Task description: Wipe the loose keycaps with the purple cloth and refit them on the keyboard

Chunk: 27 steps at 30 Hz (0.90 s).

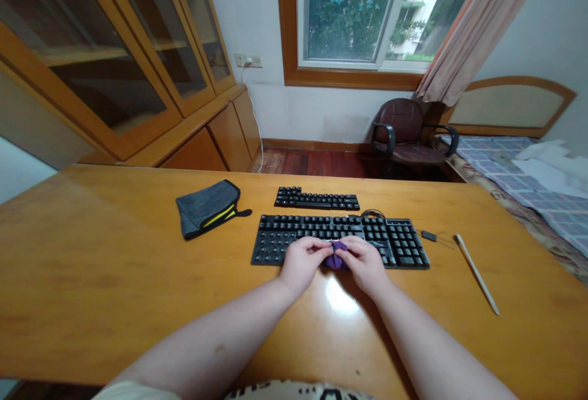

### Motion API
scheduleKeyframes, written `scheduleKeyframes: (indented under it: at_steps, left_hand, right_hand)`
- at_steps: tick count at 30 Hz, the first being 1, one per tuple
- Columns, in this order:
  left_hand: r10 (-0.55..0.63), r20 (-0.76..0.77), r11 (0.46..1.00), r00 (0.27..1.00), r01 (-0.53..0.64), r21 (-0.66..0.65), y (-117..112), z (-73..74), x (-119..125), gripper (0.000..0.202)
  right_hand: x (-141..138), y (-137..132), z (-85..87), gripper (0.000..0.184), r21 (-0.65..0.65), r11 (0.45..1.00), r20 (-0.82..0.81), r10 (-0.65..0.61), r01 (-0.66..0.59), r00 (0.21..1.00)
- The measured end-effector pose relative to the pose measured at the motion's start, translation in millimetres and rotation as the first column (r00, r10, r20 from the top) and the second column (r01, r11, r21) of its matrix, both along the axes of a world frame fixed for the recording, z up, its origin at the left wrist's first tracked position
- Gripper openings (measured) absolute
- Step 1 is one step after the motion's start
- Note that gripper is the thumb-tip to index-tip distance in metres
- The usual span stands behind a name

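Observation:
Fingers pinched together, my left hand [299, 263] and my right hand [368, 265] both grip a small crumpled purple cloth [337, 256]. Whether something small is wrapped inside the cloth cannot be seen. They are over the front edge of a black keyboard [408, 244], hiding its middle. On the keyboard's left part, several rows show bare switches [271, 245] without caps. Caps still cover the top rows and the number pad. Behind the keyboard, loose black keycaps [316, 200] stand in close rows on the desk.
A folded grey cloth [206, 204] with a yellow inside lies at the left on the wooden desk [114, 277]. To the keyboard's right are a small black wire keycap puller [429, 236] and a long pale stick-like tool [478, 276]. A coiled cable [373, 214] sits behind the keyboard.

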<state>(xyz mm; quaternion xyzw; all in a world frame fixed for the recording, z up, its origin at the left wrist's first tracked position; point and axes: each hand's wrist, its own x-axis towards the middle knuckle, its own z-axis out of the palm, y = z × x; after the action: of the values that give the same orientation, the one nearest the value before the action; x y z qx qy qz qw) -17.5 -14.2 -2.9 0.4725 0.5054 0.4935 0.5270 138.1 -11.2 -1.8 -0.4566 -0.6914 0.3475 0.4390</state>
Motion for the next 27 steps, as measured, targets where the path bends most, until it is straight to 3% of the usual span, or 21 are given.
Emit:
scheduleKeyframes:
  at_steps: [4, 9, 14, 20, 24, 27]
  left_hand:
    - [0.016, 0.014, 0.999, 1.0, -0.015, -0.043, -0.5, 2.1, 2.3, 0.01]
    - [-0.018, 0.081, 0.999, 0.997, 0.02, -0.025, -2.5, 3.4, 4.2, 0.019]
    - [-0.038, 0.115, 0.999, 0.993, 0.037, 0.011, -2.9, 5.6, 1.3, 0.021]
    - [-0.083, -0.001, 0.986, 0.997, 0.082, 0.142, -1.4, 6.3, -3.4, 0.018]
    - [-0.117, 0.092, 0.992, 0.989, 0.113, 0.047, -2.4, 3.1, -2.4, 0.024]
    - [-0.13, 0.065, 0.989, 0.989, 0.124, 0.081, -2.8, 3.6, -3.5, 0.024]
  right_hand:
    - [-0.6, -2.1, -0.9, 0.012, 0.062, 0.996, 0.039, -0.074, 0.072, 0.997]
    - [-2.4, -3.5, 0.5, 0.012, 0.049, 0.992, 0.013, -0.117, 0.116, 0.993]
    - [-2.6, -2.2, 0.6, 0.01, -0.036, 0.997, -0.098, -0.069, 0.066, 0.993]
    - [-4.9, 0.6, -2.3, 0.023, -0.299, 0.944, -0.366, -0.246, 0.136, 0.898]
    - [-6.4, 0.3, -2.9, 0.022, -0.329, 0.939, -0.385, -0.234, 0.104, 0.893]
    - [-5.9, -0.7, -2.9, 0.02, -0.319, 0.944, -0.361, -0.199, 0.08, 0.911]
